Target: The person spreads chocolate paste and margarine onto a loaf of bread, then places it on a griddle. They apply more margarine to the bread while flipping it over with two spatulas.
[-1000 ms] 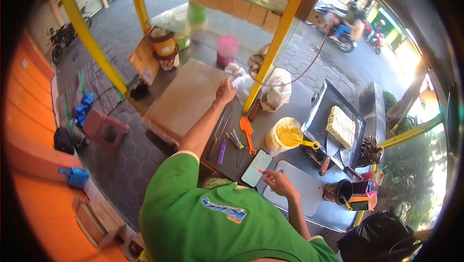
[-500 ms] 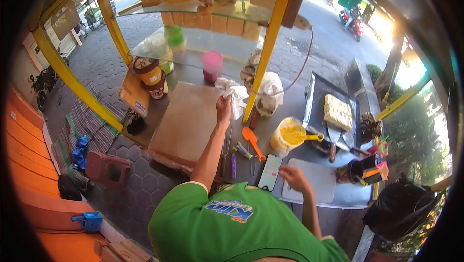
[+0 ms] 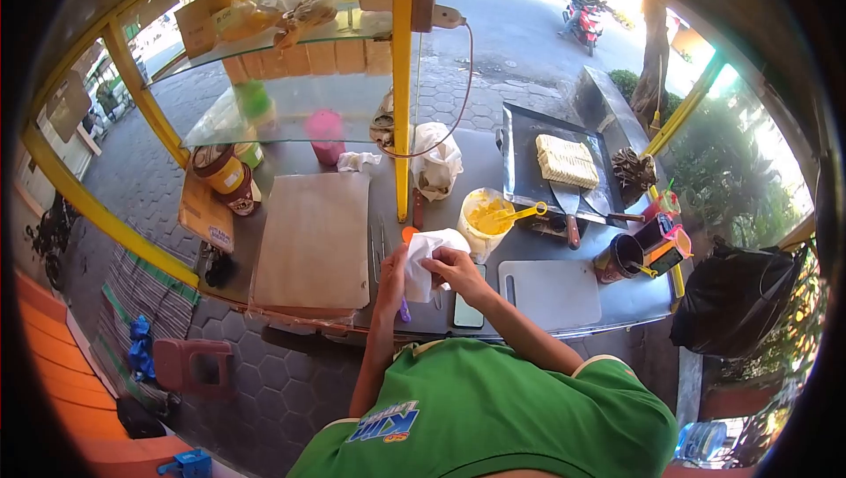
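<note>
My left hand (image 3: 394, 277) and my right hand (image 3: 448, 268) are together in front of my chest, both closed on a crumpled white cloth or tissue (image 3: 428, 253). Beneath them, an orange utensil (image 3: 409, 234) and a purple handle (image 3: 404, 309) are partly covered. A phone (image 3: 469, 311) lies just below my right hand. Right of the cloth stands a tub of yellow spread (image 3: 486, 214) with a yellow spoon in it. A brown board (image 3: 310, 242) lies to the left.
A griddle (image 3: 529, 148) at the right holds a block of bread (image 3: 567, 161) and a spatula (image 3: 567, 200). A white cutting board (image 3: 551, 295) is near the front edge. A yellow post (image 3: 402, 81) rises mid-counter. A person (image 3: 583, 0) rides a red motorcycle outside.
My left hand has brought the white cloth from the back of the counter toward my chest. My right hand has moved over from beside the phone and gripped it. The view has turned right.
</note>
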`<state>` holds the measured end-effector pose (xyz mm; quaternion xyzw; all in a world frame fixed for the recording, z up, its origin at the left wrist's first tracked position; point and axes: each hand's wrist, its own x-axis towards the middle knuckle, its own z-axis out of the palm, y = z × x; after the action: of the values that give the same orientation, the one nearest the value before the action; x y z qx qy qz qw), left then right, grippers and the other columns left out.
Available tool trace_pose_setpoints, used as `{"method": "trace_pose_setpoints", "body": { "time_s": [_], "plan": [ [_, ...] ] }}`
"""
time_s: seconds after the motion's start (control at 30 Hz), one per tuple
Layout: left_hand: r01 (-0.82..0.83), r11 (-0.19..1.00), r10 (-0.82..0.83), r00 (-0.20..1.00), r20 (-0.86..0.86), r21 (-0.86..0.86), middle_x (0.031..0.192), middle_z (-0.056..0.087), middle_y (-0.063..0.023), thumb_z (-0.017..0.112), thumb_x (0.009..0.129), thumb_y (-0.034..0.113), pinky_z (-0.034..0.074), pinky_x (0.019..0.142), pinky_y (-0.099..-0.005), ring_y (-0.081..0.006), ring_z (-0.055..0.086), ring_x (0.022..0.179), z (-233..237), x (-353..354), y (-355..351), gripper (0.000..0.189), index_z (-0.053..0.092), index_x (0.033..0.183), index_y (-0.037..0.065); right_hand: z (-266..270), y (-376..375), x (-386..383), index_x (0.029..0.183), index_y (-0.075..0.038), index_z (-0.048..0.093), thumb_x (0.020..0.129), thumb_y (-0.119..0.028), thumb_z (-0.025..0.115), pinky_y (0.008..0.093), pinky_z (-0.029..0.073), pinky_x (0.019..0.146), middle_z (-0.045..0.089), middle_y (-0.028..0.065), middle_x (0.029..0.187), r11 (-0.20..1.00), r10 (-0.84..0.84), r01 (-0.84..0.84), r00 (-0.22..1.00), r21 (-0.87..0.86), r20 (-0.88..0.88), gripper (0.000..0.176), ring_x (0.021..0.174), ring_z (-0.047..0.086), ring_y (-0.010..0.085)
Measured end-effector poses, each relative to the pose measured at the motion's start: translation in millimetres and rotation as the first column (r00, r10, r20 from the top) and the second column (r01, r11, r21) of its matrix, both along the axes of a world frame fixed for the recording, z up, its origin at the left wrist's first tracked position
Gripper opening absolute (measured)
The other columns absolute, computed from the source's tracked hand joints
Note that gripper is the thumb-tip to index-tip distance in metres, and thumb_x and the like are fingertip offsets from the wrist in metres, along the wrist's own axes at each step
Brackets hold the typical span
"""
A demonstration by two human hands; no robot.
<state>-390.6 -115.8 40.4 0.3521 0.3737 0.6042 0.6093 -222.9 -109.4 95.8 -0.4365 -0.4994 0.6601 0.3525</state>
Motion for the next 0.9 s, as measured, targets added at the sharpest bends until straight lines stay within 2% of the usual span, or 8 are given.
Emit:
{"method": "trace_pose_setpoints", "body": {
  "time_s": [0.13, 0.2, 0.4, 0.57, 0.67, 0.73, 0.8, 0.9],
  "plan": [
    [0.102, 0.984, -0.053, 0.950, -0.308, 0.146, 0.105, 0.064, -0.0002, 0.047, 0.108, 0.027, 0.047, 0.078, -0.0230, -0.0058, 0.058, 0.091, -14, 11, -11, 0.033, 0.062, 0.124, 0.003, -5, -4, 7, 0.099, -0.003, 0.068, 0.097, -0.022, 0.065, 0.0241, 0.050, 0.066, 0.067, 0.0010, 0.084, 1.000, -0.016, 0.016, 1.000, 0.020, -0.019, 0.019, 0.071, 0.062, 0.0078],
    [0.149, 0.989, -0.138, 0.953, -0.270, 0.019, 0.107, 0.061, -0.0007, 0.047, 0.108, 0.026, 0.045, 0.082, -0.0224, -0.0058, 0.056, 0.096, -10, 20, -20, 0.031, 0.059, 0.125, 0.003, -6, -12, 9, 0.098, -0.003, 0.067, 0.098, -0.021, 0.064, 0.0245, 0.050, 0.066, 0.066, 0.0015, 0.083, 0.996, -0.073, 0.069, 0.993, -0.052, -0.087, 0.018, 0.071, 0.062, 0.0084],
    [0.238, 0.966, -0.164, 0.866, -0.473, 0.100, 0.079, 0.066, -0.0034, 0.047, 0.107, 0.023, 0.049, 0.060, -0.0258, -0.0132, 0.066, 0.069, 8, 33, -18, 0.027, 0.061, 0.109, 0.000, -8, -21, 28, 0.096, -0.005, 0.065, 0.099, -0.017, 0.058, 0.0275, 0.050, 0.062, 0.063, 0.0016, 0.079, 0.953, -0.187, 0.099, 0.936, -0.288, -0.297, 0.014, 0.065, 0.059, 0.0127],
    [0.205, 0.945, 0.054, 0.670, -0.740, 0.255, 0.074, 0.062, -0.0240, 0.058, 0.100, 0.020, 0.048, 0.059, -0.0400, -0.0382, 0.067, 0.068, 20, 38, -20, 0.024, 0.065, 0.098, -0.003, -18, -35, 45, 0.102, -0.006, 0.064, 0.101, -0.020, 0.057, 0.0284, 0.053, 0.064, 0.064, 0.0025, 0.081, 0.940, -0.158, 0.065, 0.953, -0.335, -0.258, 0.015, 0.066, 0.060, 0.0119],
    [0.234, 0.925, 0.095, 0.625, -0.775, 0.301, 0.070, 0.062, -0.0192, 0.061, 0.098, 0.019, 0.047, 0.056, -0.0335, -0.0210, 0.064, 0.060, 13, 40, -18, 0.021, 0.068, 0.101, -0.001, -26, -40, 58, 0.115, -0.003, 0.063, 0.102, -0.019, 0.056, 0.0262, 0.053, 0.065, 0.066, 0.0040, 0.085, 0.976, -0.072, 0.033, 0.982, -0.217, -0.174, 0.022, 0.067, 0.061, 0.0106],
    [0.267, 0.943, -0.014, 0.630, -0.776, 0.200, 0.071, 0.065, -0.0184, 0.061, 0.099, 0.024, 0.047, 0.058, -0.0377, -0.0292, 0.065, 0.062, 9, 33, -14, 0.028, 0.068, 0.099, -0.003, -17, -50, 65, 0.130, -0.004, 0.058, 0.102, -0.023, 0.056, 0.0255, 0.053, 0.064, 0.068, 0.0042, 0.088, 0.988, -0.021, 0.000, 0.992, -0.155, -0.128, 0.034, 0.067, 0.062, 0.0086],
    [0.003, 0.987, 0.088, 0.824, -0.560, 0.160, 0.071, 0.067, -0.0064, 0.063, 0.097, 0.025, 0.046, 0.058, -0.0345, -0.0142, 0.060, 0.063, -13, 12, 2, 0.029, 0.070, 0.096, -0.003, -20, -58, 81, 0.136, -0.005, 0.055, 0.102, -0.022, 0.056, 0.0243, 0.055, 0.067, 0.069, 0.0047, 0.091, 0.994, -0.026, 0.019, 0.998, -0.106, -0.059, 0.039, 0.069, 0.063, 0.0073],
    [-0.287, 0.951, 0.306, 0.811, -0.498, 0.116, 0.072, 0.061, 0.0002, 0.061, 0.097, 0.032, 0.044, 0.060, -0.0328, -0.0077, 0.051, 0.068, -7, -32, 32, 0.036, 0.069, 0.088, -0.003, -15, -70, 111, 0.132, -0.005, 0.059, 0.102, -0.022, 0.056, 0.0237, 0.055, 0.068, 0.069, 0.0038, 0.090, 0.992, -0.026, 0.023, 0.999, -0.123, -0.025, 0.035, 0.071, 0.063, 0.0072]
  ]
}}
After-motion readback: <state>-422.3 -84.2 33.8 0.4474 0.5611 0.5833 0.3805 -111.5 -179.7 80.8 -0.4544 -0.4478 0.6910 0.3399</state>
